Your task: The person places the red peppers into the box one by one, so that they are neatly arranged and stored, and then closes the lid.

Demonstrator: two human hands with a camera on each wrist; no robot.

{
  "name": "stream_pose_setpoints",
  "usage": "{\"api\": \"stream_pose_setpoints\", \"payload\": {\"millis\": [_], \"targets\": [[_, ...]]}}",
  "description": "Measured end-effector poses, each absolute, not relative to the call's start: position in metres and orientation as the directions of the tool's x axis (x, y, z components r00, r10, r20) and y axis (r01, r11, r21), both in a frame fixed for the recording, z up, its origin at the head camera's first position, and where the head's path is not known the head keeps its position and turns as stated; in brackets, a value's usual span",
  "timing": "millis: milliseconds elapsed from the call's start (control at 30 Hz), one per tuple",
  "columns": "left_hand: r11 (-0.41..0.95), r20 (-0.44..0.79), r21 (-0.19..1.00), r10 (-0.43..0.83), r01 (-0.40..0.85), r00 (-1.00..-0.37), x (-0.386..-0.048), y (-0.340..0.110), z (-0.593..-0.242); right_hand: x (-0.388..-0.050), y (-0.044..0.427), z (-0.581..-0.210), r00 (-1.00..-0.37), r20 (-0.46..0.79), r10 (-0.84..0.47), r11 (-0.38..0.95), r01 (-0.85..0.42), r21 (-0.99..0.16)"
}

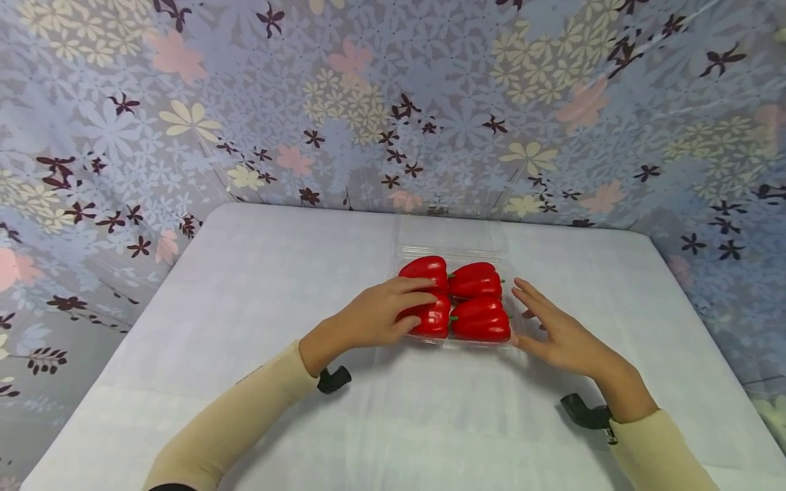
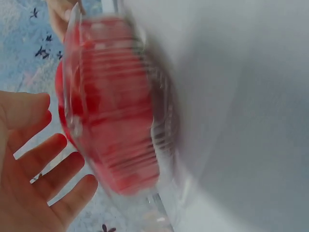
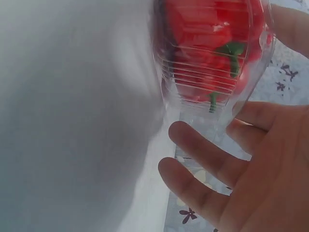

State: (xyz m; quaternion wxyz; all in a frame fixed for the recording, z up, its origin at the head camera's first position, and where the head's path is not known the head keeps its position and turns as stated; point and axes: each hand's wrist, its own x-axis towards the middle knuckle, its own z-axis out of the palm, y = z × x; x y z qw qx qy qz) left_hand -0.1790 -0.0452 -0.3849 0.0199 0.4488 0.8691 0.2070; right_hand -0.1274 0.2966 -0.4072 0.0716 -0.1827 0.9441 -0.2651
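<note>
Red bell peppers with green stems, several of them, lie in two rows in a clear plastic clamshell box [image 1: 454,255]. My left hand [image 1: 379,315] reaches over the box's left side, its fingers above the rear-left pepper [image 1: 430,267] and front-left pepper [image 1: 437,323]. In the left wrist view those fingers [image 2: 42,162] look loosely extended, with no pepper gripped. At the right side, my right hand [image 1: 561,337] is spread beside the rear-right pepper [image 1: 475,281] and front-right pepper [image 1: 481,320]. Its thumb is by the front corner; the right wrist view shows a finger at the rim [image 3: 263,63].
The box's transparent lid [image 1: 451,234] stands folded back behind the peppers, near the table's far edge. A white cloth covers the table [image 1: 276,259]. Flowered fabric [image 1: 368,102] hangs behind it. Dark camera mounts [image 1: 586,412] sit at both wrists.
</note>
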Motion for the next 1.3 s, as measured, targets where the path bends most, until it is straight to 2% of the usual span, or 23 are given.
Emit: {"api": "stream_pose_setpoints", "payload": {"millis": [167, 367, 633, 767, 933, 1067, 1300], "targets": [[0.568, 0.138, 0.461, 0.713, 0.681, -0.688, -0.192, -0.051, -0.381, -0.128, 0.298, -0.408, -0.918, -0.037, -0.395, 0.788, -0.318, -0.527], [0.591, 0.116, 0.583, 0.619, 0.558, -0.776, -0.222, -0.064, -0.386, -0.129, 0.299, -0.408, -0.921, -0.050, -0.387, 0.789, -0.303, -0.534], [0.656, -0.096, 0.705, 0.463, 0.268, -0.881, -0.266, -0.065, -0.393, -0.127, 0.301, -0.407, -0.922, -0.061, -0.381, 0.792, -0.292, -0.536], [0.622, -0.195, 0.778, 0.374, 0.089, -0.907, -0.287, -0.063, -0.399, -0.128, 0.300, -0.407, -0.920, -0.054, -0.388, 0.785, -0.299, -0.542], [0.447, -0.287, 0.883, 0.278, -0.141, -0.917, -0.306, -0.057, -0.409, -0.129, 0.300, -0.409, -0.922, -0.057, -0.382, 0.789, -0.294, -0.540], [0.367, -0.310, 0.907, 0.244, -0.209, -0.919, -0.316, -0.051, -0.412, -0.129, 0.301, -0.411, -0.922, -0.050, -0.385, 0.786, -0.299, -0.541], [0.353, -0.342, 0.899, 0.201, -0.258, -0.918, -0.319, -0.043, -0.411, -0.130, 0.302, -0.411, -0.914, -0.027, -0.404, 0.758, -0.319, -0.569]]}}
